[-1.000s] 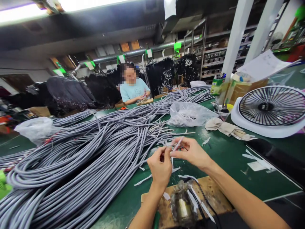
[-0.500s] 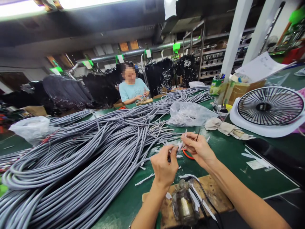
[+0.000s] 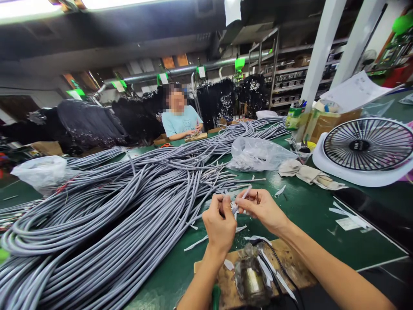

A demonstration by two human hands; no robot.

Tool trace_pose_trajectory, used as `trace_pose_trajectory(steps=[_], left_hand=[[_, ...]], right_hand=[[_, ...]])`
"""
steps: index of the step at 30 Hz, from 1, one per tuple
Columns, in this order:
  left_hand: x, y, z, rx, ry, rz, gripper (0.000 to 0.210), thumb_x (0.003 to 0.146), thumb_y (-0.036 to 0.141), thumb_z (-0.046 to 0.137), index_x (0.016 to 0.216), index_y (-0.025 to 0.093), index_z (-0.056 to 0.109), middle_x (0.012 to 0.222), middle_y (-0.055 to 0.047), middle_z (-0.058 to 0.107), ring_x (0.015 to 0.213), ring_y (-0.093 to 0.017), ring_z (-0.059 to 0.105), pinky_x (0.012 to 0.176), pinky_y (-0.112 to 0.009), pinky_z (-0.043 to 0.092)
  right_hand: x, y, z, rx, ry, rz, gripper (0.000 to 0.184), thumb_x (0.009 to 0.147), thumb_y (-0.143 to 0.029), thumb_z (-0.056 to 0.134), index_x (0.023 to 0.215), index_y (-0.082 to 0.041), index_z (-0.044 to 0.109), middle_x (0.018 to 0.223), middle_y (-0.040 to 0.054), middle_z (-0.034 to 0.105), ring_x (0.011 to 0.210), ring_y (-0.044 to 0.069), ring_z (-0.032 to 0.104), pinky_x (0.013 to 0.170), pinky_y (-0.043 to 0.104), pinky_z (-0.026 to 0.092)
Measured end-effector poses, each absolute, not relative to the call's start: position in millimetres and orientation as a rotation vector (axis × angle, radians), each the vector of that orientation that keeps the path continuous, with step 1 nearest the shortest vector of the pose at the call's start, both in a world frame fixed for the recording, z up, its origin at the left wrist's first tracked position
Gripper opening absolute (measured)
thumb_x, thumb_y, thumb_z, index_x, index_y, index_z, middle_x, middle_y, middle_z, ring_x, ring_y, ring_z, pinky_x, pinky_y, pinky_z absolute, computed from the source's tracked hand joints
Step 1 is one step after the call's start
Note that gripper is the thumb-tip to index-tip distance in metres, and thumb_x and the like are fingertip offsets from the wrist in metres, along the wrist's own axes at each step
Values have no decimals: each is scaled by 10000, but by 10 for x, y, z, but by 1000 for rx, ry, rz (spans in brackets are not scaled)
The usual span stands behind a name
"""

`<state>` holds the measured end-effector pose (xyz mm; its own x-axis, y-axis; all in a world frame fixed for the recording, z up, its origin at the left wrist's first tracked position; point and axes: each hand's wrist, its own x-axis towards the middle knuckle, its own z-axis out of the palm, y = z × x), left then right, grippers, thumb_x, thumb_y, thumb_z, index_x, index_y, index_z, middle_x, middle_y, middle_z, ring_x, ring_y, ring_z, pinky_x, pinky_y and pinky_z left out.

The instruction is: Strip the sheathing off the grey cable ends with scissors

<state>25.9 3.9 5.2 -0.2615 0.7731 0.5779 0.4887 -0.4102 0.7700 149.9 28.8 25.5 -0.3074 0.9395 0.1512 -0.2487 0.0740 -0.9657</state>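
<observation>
My left hand (image 3: 220, 221) is closed in a pinch, its fingertips meeting a thin white strip (image 3: 247, 192). The strip runs slantwise between both hands, and my right hand (image 3: 264, 209) pinches it from the other side. Something dark and slim shows between the fingers of my right hand; I cannot make out its kind. Whether a cable end is inside my left fist is hidden. Grey cables (image 3: 155, 202) lie in a big heap to the left, with their cut ends close to my left hand. White scraps (image 3: 196, 244) are strewn under and around the hands.
Below my hands, a wooden board (image 3: 290, 262) carries a block with a metallic face (image 3: 253, 280) and black cords. Plastic bags (image 3: 258, 153), cloth gloves (image 3: 309, 174), a fan (image 3: 364, 146) and a dark panel (image 3: 371, 215) surround the green table (image 3: 309, 224). A co-worker (image 3: 180, 122) sits opposite.
My right hand has moved left and slightly down, closer to my left hand. The orange ring and dark tip seen near it before no longer show. The white strip stands out more clearly.
</observation>
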Motion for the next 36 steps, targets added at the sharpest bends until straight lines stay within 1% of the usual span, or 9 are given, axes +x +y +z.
trace_pose_trajectory(steps=[7, 11, 14, 17, 19, 23, 26, 33, 36], left_hand=[[302, 36, 37, 1799, 1435, 1743, 171, 823, 294, 471, 711, 181, 534, 479, 36, 459, 369, -78, 358, 426, -218, 238], [281, -13, 44, 1879, 1400, 1808, 164, 799, 288, 496, 680, 186, 543, 505, 22, 506, 391, -88, 402, 465, -221, 283], [269, -6, 52, 1729, 1458, 1858, 196, 839, 306, 440, 697, 186, 503, 545, 19, 501, 422, -92, 407, 463, -214, 287], [276, 39, 44, 1606, 1466, 1818, 229, 860, 341, 412, 711, 181, 481, 548, 32, 463, 424, -85, 366, 444, -209, 263], [279, 63, 34, 1597, 1417, 1778, 250, 854, 364, 425, 703, 175, 487, 557, 33, 454, 443, -82, 365, 455, -205, 270], [263, 69, 50, 1592, 1251, 1548, 259, 807, 401, 501, 727, 160, 549, 508, 51, 392, 437, -74, 329, 434, -194, 265], [258, 52, 89, 1614, 1149, 1426, 230, 766, 372, 569, 741, 144, 589, 522, 39, 445, 459, -69, 356, 443, -184, 287], [310, 50, 71, 1437, 1049, 1453, 213, 790, 345, 550, 828, 138, 587, 574, 31, 496, 438, -49, 369, 410, -167, 284], [320, 70, 59, 1374, 1005, 1455, 222, 775, 352, 571, 821, 135, 590, 580, 32, 500, 439, -44, 365, 409, -162, 278]], right_hand=[[1493, 372, 274, -816, -1004, 1415, 332, 538, -395, 751, 632, -131, 572, 446, -41, 509, 317, 3, 273, 317, 169, 126], [1764, 550, 330, -768, -859, 1187, 297, 530, -324, 761, 564, -153, 521, 479, -46, 486, 347, 1, 290, 326, 157, 153], [1944, 631, 360, -748, -778, 1052, 322, 548, -344, 754, 581, -175, 482, 458, -89, 417, 335, -13, 175, 320, 153, 120], [1848, 536, 343, -857, -1017, 1159, 317, 636, -451, 680, 730, -157, 607, 559, -33, 514, 340, 0, 223, 314, 173, 127], [1692, 421, 315, -851, -1297, 1190, 298, 612, -384, 719, 775, -146, 643, 616, -11, 553, 365, 7, 269, 324, 180, 156], [1521, 297, 275, -802, -1317, 1171, 238, 618, -347, 721, 708, -145, 630, 510, -42, 497, 362, 17, 251, 325, 182, 149], [1547, 311, 263, -780, -1226, 1260, 269, 619, -382, 715, 706, -145, 623, 509, -38, 508, 363, 22, 259, 328, 184, 165], [1498, 263, 200, -729, -1310, 1183, 289, 660, -394, 683, 539, -150, 585, 546, -8, 533, 495, 80, 438, 461, 211, 355], [1474, 233, 179, -732, -1322, 1181, 324, 696, -416, 647, 524, -151, 575, 531, -8, 519, 488, 83, 431, 456, 214, 348]])
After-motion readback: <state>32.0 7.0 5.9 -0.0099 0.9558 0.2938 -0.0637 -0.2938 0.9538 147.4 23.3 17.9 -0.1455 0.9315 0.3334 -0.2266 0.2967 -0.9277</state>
